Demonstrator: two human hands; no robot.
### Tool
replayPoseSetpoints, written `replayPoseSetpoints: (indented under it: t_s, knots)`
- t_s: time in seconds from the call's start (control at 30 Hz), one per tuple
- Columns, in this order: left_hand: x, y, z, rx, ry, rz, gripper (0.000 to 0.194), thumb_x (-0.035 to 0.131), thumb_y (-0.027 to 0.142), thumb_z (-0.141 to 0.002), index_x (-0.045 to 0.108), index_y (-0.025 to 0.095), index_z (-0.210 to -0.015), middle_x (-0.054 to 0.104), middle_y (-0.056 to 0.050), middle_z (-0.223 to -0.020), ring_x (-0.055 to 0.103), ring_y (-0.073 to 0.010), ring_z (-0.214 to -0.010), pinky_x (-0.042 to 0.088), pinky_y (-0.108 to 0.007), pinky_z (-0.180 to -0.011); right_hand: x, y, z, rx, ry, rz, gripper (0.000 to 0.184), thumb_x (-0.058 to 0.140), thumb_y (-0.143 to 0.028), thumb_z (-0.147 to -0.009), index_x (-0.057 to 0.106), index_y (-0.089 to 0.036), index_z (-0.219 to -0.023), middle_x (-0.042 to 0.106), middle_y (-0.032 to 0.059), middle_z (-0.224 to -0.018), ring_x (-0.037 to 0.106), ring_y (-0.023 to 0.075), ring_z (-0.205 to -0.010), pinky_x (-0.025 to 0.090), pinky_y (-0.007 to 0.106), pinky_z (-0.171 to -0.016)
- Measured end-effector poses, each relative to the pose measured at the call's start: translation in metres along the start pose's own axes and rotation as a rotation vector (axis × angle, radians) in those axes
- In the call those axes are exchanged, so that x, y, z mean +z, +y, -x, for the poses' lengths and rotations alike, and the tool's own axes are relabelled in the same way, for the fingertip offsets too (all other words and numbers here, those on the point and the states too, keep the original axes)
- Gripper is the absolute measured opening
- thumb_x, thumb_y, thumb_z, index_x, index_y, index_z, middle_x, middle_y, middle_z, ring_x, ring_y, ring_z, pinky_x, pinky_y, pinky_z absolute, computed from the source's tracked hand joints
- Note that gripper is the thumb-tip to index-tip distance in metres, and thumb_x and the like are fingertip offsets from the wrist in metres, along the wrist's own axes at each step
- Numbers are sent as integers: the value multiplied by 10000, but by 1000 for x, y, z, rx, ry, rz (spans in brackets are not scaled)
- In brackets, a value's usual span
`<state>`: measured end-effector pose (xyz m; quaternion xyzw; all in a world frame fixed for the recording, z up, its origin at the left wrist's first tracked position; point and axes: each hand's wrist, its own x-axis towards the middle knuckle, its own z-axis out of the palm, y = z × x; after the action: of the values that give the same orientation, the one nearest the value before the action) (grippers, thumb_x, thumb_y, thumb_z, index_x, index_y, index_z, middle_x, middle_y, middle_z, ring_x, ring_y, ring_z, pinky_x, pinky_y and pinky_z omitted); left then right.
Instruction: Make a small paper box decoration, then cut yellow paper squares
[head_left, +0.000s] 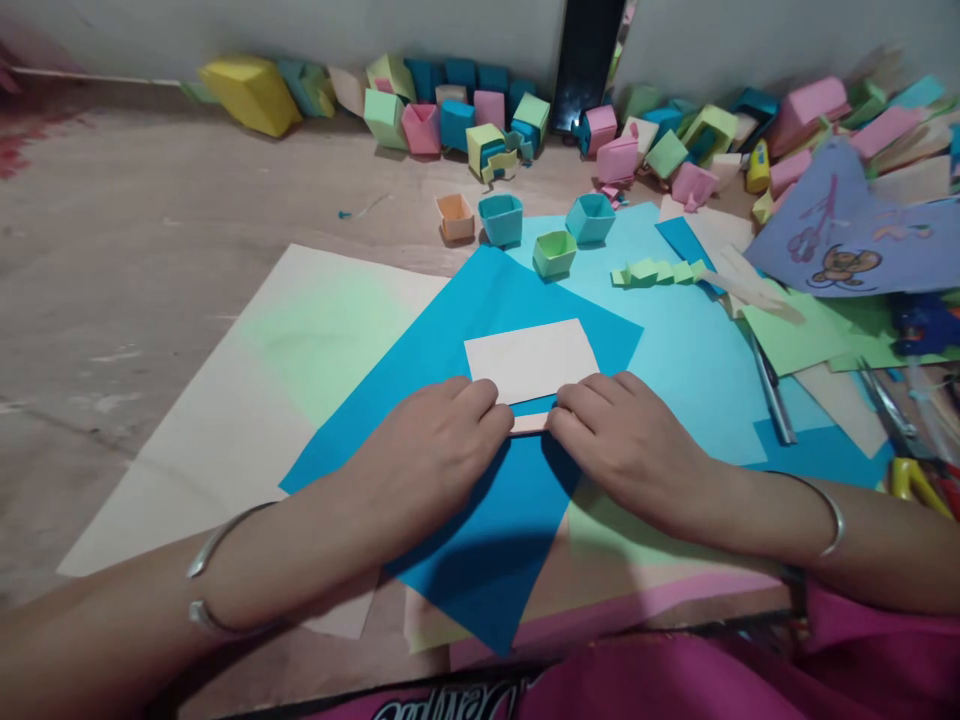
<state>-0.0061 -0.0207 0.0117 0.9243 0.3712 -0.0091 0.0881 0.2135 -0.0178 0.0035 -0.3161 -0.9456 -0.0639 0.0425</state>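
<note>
A small pale cream paper (531, 358), folded into a rectangle, lies on a dark blue sheet (480, 480). My left hand (431, 450) presses its near left edge with the fingertips. My right hand (630, 440) pinches the near right edge, fingers curled on the fold. Both wrists wear silver bangles. The near strip of the paper is partly hidden under my fingers.
Beneath lie cream (225, 420), light blue (675, 340), green and pink sheets. Small paper boxes (501, 218) stand behind, with a heap of folded boxes (465, 110) along the wall. A pen (772, 395), scissors (896, 430) and a cartoon-printed sheet (847, 240) sit at right.
</note>
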Motion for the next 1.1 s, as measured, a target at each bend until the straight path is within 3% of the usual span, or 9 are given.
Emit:
replayPoseSetpoints:
  t_s: [0.17,0.27,0.4,0.6,0.73,0.83,0.97,1.1]
  knots:
    - [4,0,4,-11,84,115,164,452,113,-932,565,151,-820,548,-46,-755,463,-189,-651,313,-328,-569,8,11,0,78,-13,-178,196,521,-161,-935,584,-178,-751,565,44,-751,404,187,-693,176,333,-598]
    - [5,-1,2,-17,37,184,141,472,163,-947,602,137,-899,580,-45,-772,502,-189,-680,329,-321,-583,9,14,-2,96,-38,-298,182,499,-182,-946,615,-162,-808,567,48,-759,406,178,-683,199,319,-603]
    - [2,-5,1,-44,-6,111,186,494,195,-940,642,172,-830,604,-55,-772,529,-214,-699,314,-331,-591,5,16,-3,76,-56,-395,244,475,-190,-952,647,-157,-782,588,67,-765,452,178,-714,238,302,-619]
    - [-1,-1,3,-25,68,151,235,444,237,-971,633,159,-856,640,-63,-781,558,-205,-712,340,-331,-620,-1,15,4,105,13,-464,250,447,-159,-926,656,-164,-788,615,37,-670,479,153,-629,256,286,-588]
    - [4,6,1,8,60,162,261,460,308,-988,639,170,-859,667,-42,-724,563,-189,-658,312,-325,-592,1,7,5,26,101,-517,268,425,-161,-943,636,-165,-777,604,21,-651,490,147,-626,277,281,-586]
    - [6,11,1,45,51,69,248,494,227,-962,613,174,-752,648,-32,-653,545,-189,-616,278,-332,-575,5,-2,2,-20,150,-477,312,409,-213,-984,611,-166,-751,598,17,-659,470,147,-630,284,288,-601]
    - [3,17,3,99,117,7,251,487,87,-899,585,171,-683,627,-27,-617,517,-181,-576,253,-337,-557,4,-9,-1,-73,210,-307,426,338,-140,-985,551,-178,-617,527,18,-571,379,155,-575,235,314,-574]
    - [0,17,3,75,129,85,297,461,146,-933,598,183,-671,621,-16,-581,504,-171,-542,255,-328,-552,-3,-7,0,-110,256,-307,433,327,-116,-965,540,-183,-593,519,19,-555,365,153,-568,240,307,-569]
